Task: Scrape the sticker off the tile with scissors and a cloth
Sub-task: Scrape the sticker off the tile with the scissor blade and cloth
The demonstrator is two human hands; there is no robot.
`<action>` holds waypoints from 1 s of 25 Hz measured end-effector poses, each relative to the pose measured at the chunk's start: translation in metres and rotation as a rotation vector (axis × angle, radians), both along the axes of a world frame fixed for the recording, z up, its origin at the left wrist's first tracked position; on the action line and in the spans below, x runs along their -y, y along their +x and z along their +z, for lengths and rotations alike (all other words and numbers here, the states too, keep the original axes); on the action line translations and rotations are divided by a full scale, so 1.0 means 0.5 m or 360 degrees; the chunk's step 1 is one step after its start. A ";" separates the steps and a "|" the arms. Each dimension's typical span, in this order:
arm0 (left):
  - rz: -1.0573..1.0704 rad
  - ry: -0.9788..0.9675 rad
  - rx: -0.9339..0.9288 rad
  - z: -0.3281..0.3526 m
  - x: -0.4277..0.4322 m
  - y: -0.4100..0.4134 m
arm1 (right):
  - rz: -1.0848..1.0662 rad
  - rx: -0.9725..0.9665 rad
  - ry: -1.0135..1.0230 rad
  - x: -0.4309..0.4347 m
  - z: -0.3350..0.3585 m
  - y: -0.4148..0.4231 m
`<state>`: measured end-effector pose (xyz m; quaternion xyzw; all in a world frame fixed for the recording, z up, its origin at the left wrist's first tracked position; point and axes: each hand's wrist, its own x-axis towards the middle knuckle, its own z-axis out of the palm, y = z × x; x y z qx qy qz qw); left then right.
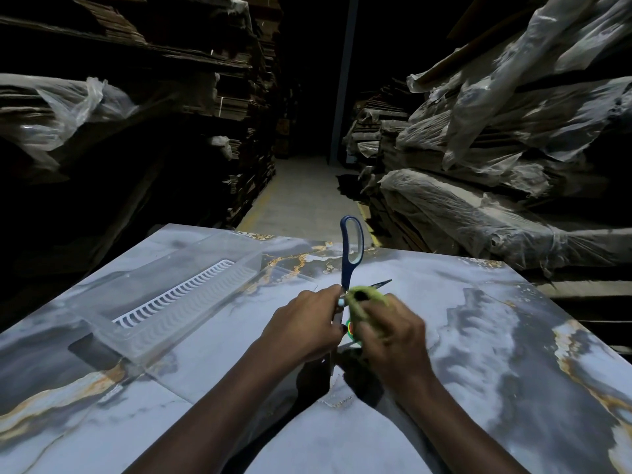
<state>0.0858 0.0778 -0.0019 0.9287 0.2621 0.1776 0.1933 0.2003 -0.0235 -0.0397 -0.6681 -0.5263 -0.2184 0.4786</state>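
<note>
My left hand [304,326] grips blue-handled scissors [350,254] near the pivot, with one handle loop standing up and away from me. A blade tip pokes out to the right past my fingers. My right hand [393,336] holds a yellow-green cloth [367,297] pressed against the scissors just right of my left hand. Between the two hands a small bit of a round sticker [349,329] with green and red shows on the marble-patterned tile [478,336]. Most of the sticker is hidden by my hands.
A clear plastic tray [160,302] with a white slotted insert lies on the tile to the left. Beyond the tile's far edge runs a narrow concrete aisle [301,196] between tall stacks of cardboard and plastic-wrapped goods [496,148].
</note>
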 end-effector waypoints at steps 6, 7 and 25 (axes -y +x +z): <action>0.0008 0.0011 -0.0052 0.003 0.005 -0.002 | -0.0417 -0.0404 0.0134 -0.013 0.005 0.048; 0.0013 0.0021 -0.0040 0.003 0.006 -0.001 | -0.0358 -0.0346 0.0183 -0.007 0.005 0.040; 0.0048 -0.0023 -0.0053 -0.008 -0.004 0.009 | -0.0628 -0.0328 -0.0069 -0.008 0.000 0.029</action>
